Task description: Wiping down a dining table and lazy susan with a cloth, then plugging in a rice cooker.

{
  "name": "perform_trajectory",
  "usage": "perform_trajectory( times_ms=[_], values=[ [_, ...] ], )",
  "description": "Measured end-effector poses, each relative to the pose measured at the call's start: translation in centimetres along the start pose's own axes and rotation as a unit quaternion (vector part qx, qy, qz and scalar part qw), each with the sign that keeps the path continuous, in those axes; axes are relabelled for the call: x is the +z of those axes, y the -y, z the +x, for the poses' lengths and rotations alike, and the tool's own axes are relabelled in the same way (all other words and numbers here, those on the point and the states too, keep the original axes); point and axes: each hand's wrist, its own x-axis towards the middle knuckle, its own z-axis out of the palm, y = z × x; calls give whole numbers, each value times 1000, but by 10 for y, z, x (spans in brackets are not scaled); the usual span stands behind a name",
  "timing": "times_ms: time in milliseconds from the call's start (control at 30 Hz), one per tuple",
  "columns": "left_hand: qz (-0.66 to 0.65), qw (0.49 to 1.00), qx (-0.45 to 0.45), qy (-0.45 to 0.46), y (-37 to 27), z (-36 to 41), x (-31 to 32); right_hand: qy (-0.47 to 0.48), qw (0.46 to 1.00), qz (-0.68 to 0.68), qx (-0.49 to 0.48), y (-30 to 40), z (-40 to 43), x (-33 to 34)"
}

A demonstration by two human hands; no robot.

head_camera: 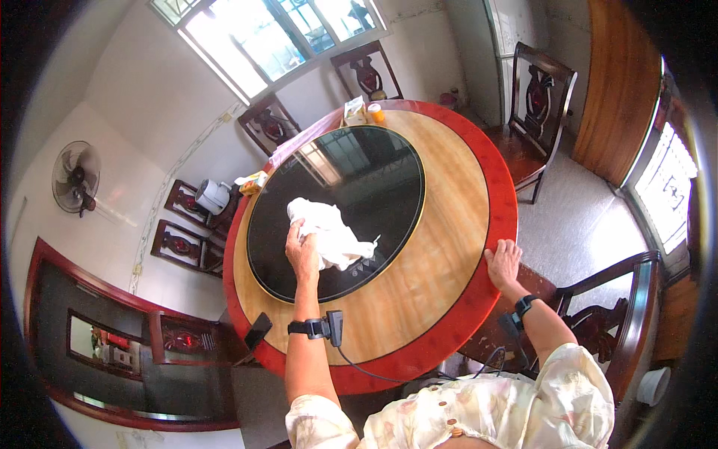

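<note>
A crumpled white cloth [335, 236] lies on the black glass turntable [381, 168] in the middle of a round table. My left hand [302, 250] grips the cloth at its left side. The turntable has a thin gold rim and reflects the window. Out at the table's right, my right hand [504, 262] rests on the red border [501, 196], holding nothing, with its fingers over the edge. Between the turntable and that border runs a band of light wood-grain tabletop [449, 185].
Tissue packs [354, 112], an orange jar [376, 113] and a pink plastic sheet [308, 134] are along the far rim. A yellow tissue pack [252, 183] sits left, a phone [258, 330] nearer me. Wooden chairs [541, 118] surround the table. A cable [370, 373] hangs from my left wrist strap.
</note>
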Motion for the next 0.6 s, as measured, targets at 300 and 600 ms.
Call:
perform_trajectory(
  times_ms=[300,600],
  values=[
    [250,955,-112,109,67,20,-16,13,988,-36,149,0,36,10],
    [381,846,-363,86,83,8,18,44,976,-113,178,20,31,-4]
  ],
)
